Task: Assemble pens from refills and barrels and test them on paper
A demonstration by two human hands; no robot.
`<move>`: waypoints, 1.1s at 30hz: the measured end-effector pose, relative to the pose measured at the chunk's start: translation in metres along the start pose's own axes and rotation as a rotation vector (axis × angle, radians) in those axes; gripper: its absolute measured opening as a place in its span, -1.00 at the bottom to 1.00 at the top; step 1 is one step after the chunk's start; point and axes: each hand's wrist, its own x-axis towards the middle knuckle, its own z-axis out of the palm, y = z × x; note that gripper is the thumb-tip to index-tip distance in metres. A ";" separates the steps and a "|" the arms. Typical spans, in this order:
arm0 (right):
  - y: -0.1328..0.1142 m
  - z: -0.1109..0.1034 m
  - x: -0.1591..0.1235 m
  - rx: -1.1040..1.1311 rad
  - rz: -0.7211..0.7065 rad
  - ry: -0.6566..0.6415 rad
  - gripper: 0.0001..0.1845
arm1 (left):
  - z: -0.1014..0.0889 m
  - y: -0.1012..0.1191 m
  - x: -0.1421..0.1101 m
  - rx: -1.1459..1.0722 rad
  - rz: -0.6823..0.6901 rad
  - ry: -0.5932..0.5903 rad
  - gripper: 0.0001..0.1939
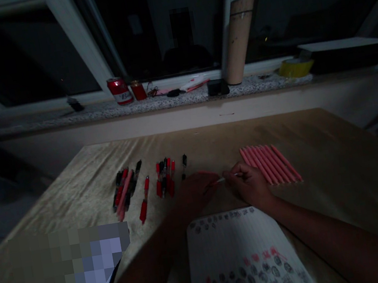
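Past the top edge of the notebook point(226, 238), both my hands meet at the middle of the table. My right hand point(250, 183) pinches a thin, pale rod point(224, 179), perhaps a pen part; its exact kind is too dark to tell. My left hand point(195, 190) is curled close to the rod's other end, its fingertips dim and partly blurred. Something pinkish-red shows along those fingers. Beside my right hand lies a row of pink pencils point(269, 164). A black pen point(184, 165) lies just beyond my left hand.
Farther left are a red pen point(144, 201), a cluster of red and black pens point(165, 176) and a mixed pile of pens point(125, 190). Marks cover parts of the notebook. The windowsill point(91, 111) holds a can point(119, 91), a cardboard tube point(240, 40) and yellow tape point(295, 67).
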 end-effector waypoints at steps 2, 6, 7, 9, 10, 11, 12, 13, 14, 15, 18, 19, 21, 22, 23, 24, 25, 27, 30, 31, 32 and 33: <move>-0.002 -0.002 0.000 0.005 -0.031 -0.033 -0.72 | -0.002 0.002 0.001 -0.009 0.015 -0.009 -0.74; -0.006 -0.005 0.000 0.004 -0.100 -0.103 -0.66 | -0.009 0.007 0.002 -0.056 -0.077 0.052 -0.72; -0.008 -0.005 -0.001 -0.014 -0.104 -0.107 -0.64 | -0.010 0.007 0.001 -0.088 -0.107 0.076 -0.72; -0.009 -0.006 0.000 -0.051 -0.098 -0.106 -0.65 | -0.011 0.004 0.001 -0.166 -0.170 0.163 -0.73; -0.010 -0.006 0.000 -0.069 -0.094 -0.105 -0.66 | -0.011 0.002 0.000 -0.202 -0.205 0.226 -0.74; -0.010 -0.005 0.000 -0.088 -0.094 -0.104 -0.67 | -0.010 -0.001 0.000 -0.232 -0.245 0.321 -0.76; -0.011 -0.005 0.001 -0.111 -0.098 -0.103 -0.68 | -0.008 -0.004 0.000 -0.261 -0.285 0.403 -0.76; -0.011 -0.005 0.001 -0.145 -0.102 -0.112 -0.70 | -0.006 -0.007 0.000 -0.298 -0.318 0.465 -0.76; -0.011 -0.005 0.001 -0.190 -0.106 -0.124 -0.72 | -0.005 -0.010 0.000 -0.344 -0.343 0.512 -0.76; -0.010 -0.005 0.002 -0.243 -0.113 -0.141 -0.74 | -0.004 -0.012 0.000 -0.388 -0.359 0.546 -0.76; -0.010 -0.004 0.004 -0.389 -0.183 -0.194 -0.79 | -0.003 -0.013 0.003 -0.492 -0.389 0.620 -0.75; -0.010 -0.003 0.004 -0.426 -0.225 -0.217 -0.80 | -0.004 -0.012 0.003 -0.505 -0.398 0.644 -0.74; -0.010 -0.002 0.004 -0.496 -0.306 -0.267 -0.81 | -0.007 -0.011 0.004 -0.476 -0.416 0.689 -0.74; -0.010 -0.001 0.003 -0.536 -0.332 -0.294 -0.79 | -0.008 -0.010 0.004 -0.438 -0.421 0.705 -0.73; -0.010 0.000 0.003 -0.578 -0.345 -0.321 -0.75 | -0.010 -0.009 0.004 -0.395 -0.424 0.712 -0.73; -0.010 0.000 0.003 -0.619 -0.349 -0.343 -0.70 | -0.011 -0.008 0.004 -0.356 -0.426 0.709 -0.73; -0.011 0.001 0.002 -0.655 -0.348 -0.364 -0.64 | -0.011 -0.008 0.004 -0.331 -0.427 0.700 -0.73; -0.012 0.002 0.002 -0.715 -0.343 -0.404 -0.53 | -0.010 -0.008 0.004 -0.341 -0.415 0.679 -0.74; -0.015 0.003 0.002 -0.763 -0.343 -0.448 -0.46 | -0.006 -0.008 0.004 -0.423 -0.393 0.668 -0.73; -0.015 0.003 0.003 -0.768 -0.341 -0.455 -0.45 | -0.005 -0.009 0.004 -0.448 -0.389 0.665 -0.73; -0.016 0.004 0.003 -0.769 -0.338 -0.457 -0.45 | -0.005 -0.009 0.004 -0.464 -0.389 0.656 -0.73; -0.015 0.004 0.004 -0.767 -0.334 -0.451 -0.47 | -0.004 -0.009 0.004 -0.472 -0.391 0.648 -0.73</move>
